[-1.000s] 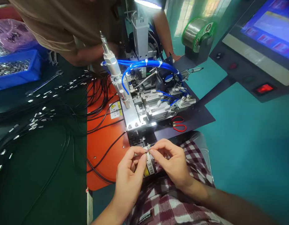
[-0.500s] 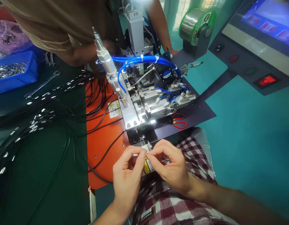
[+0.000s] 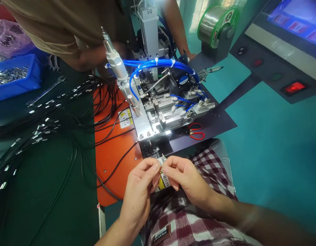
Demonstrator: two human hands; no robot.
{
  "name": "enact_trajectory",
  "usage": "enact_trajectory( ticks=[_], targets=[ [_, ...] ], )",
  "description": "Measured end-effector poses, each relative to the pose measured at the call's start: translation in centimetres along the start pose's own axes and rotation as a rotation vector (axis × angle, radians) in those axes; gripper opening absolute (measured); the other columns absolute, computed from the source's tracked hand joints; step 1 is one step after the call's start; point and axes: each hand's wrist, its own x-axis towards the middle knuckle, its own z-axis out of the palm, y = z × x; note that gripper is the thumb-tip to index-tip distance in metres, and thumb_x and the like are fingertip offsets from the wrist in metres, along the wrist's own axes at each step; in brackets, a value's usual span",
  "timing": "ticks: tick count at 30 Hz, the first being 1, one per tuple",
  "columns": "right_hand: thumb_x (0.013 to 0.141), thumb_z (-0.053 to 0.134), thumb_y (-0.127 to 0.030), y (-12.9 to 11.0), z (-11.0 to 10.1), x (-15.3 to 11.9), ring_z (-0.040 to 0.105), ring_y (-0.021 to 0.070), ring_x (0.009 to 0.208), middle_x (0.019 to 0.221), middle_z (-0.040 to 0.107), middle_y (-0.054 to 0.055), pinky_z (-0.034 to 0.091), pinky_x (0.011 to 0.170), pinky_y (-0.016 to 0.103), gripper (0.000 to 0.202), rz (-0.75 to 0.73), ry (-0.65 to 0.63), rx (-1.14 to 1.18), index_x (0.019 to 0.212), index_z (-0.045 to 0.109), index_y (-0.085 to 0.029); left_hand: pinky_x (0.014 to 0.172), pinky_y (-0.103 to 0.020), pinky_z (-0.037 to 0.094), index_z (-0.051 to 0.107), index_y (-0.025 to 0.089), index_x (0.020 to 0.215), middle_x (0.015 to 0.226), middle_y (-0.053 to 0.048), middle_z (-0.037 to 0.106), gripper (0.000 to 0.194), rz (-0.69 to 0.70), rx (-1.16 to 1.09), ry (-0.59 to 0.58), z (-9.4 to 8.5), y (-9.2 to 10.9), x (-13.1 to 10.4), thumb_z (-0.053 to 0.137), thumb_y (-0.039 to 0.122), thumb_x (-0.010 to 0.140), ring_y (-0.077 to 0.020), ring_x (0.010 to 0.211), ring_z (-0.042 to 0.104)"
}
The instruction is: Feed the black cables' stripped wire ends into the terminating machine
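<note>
My left hand (image 3: 141, 186) and my right hand (image 3: 190, 177) meet fingertip to fingertip in front of the machine (image 3: 168, 116). Thumb and index finger of each are pinched together around something tiny, mostly hidden between the tips. Just beyond and below the fingertips lies a white and yellow label (image 3: 165, 182). Black cables (image 3: 119, 160) run over the orange plate (image 3: 114, 176) to the left of my hands.
Red-handled scissors (image 3: 197, 136) lie right of the machine. A solder spool (image 3: 218, 27) and a control panel (image 3: 278, 68) stand at the right. Across the machine is a person's arm (image 3: 177, 30). A blue bin (image 3: 18, 78) of metal parts and a wrench (image 3: 46, 92) lie left.
The fingers of both hands have shifted their grip; my right hand's fingers have curled lower. My left hand has tilted slightly. Both hands stay together at the same place.
</note>
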Motion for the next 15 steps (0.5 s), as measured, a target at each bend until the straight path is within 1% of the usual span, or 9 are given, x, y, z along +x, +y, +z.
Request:
enact_trajectory(
  ticks=[2,5,7,9,11,13,14,15],
  targets=[
    [0.08,0.062,-0.036,-0.11,-0.02,-0.08,0.034,0.006,0.041,0.045,0.042,-0.008,0.025,0.043,0.02,0.024,-0.017,0.022,-0.028,0.07,0.053,-0.016,0.048,-0.021,0.023,0.059,0.017,0.075,0.055,0.006,0.037,0.02,-0.005,0.034,0.002,-0.06,0.12,-0.07,0.063,0.034,0.083,-0.0079,0.052,0.026],
    [0.08,0.062,-0.034,0.04,0.12,-0.22,0.034,0.006,0.042,0.048,0.04,-0.009,0.025,0.042,0.02,0.023,-0.065,0.067,-0.044,0.071,0.051,-0.016,0.048,-0.02,0.025,0.062,0.017,0.077,0.053,0.006,0.04,0.022,0.001,0.161,0.045,-0.14,0.46,-0.29,0.064,0.038,0.082,-0.0074,0.051,0.03],
    [0.081,0.061,-0.031,0.26,0.22,-0.32,0.035,0.0063,0.045,0.053,0.042,-0.008,0.027,0.043,0.02,0.02,-0.136,0.097,-0.082,0.071,0.051,-0.016,0.05,-0.02,0.03,0.064,0.017,0.081,0.054,0.005,0.045,0.022,0.017,0.237,0.061,-0.15,0.69,-0.48,0.066,0.039,0.08,-0.0078,0.052,0.037],
    [0.083,0.059,-0.027,0.52,0.26,-0.41,0.039,0.0074,0.051,0.06,0.046,-0.005,0.032,0.047,0.021,0.017,-0.247,0.141,-0.17,0.071,0.053,-0.016,0.055,-0.02,0.036,0.065,0.018,0.084,0.059,0.004,0.052,0.021,0.035,0.265,0.066,-0.11,0.84,-0.69,0.069,0.037,0.078,-0.009,0.057,0.045],
    [0.083,0.058,-0.022,0.74,0.24,-0.52,0.044,0.009,0.058,0.068,0.049,-0.002,0.037,0.053,0.022,0.014,-0.367,0.185,-0.271,0.071,0.054,-0.016,0.056,-0.019,0.037,0.066,0.019,0.084,0.064,0.003,0.056,0.019,0.052,0.25,0.088,-0.02,0.87,-0.86,0.072,0.034,0.075,-0.0083,0.059,0.046],
    [0.083,0.058,-0.019,0.83,0.25,-0.68,0.047,0.0102,0.063,0.071,0.05,-0.001,0.04,0.058,0.023,0.013,-0.446,0.207,-0.333,0.071,0.055,-0.017,0.053,-0.017,0.035,0.067,0.017,0.081,0.065,0.003,0.055,0.018,0.052,0.193,0.113,0.09,0.83,-0.95,0.075,0.031,0.072,-0.0067,0.057,0.041],
    [0.083,0.058,-0.019,0.8,0.29,-0.76,0.048,0.0103,0.064,0.071,0.05,-0.001,0.04,0.058,0.023,0.013,-0.453,0.207,-0.335,0.07,0.055,-0.017,0.051,-0.017,0.033,0.067,0.016,0.079,0.063,0.004,0.052,0.018,0.035,0.145,0.113,0.14,0.81,-0.95,0.075,0.031,0.072,-0.0062,0.055,0.039],
    [0.083,0.058,-0.02,0.72,0.36,-0.85,0.047,0.0098,0.061,0.069,0.05,-0.002,0.04,0.056,0.022,0.013,-0.421,0.194,-0.314,0.07,0.054,-0.017,0.049,-0.017,0.031,0.067,0.015,0.077,0.059,0.004,0.049,0.018,0.005,0.086,0.101,0.19,0.79,-0.92,0.075,0.031,0.072,-0.0061,0.054,0.036]
  ],
)
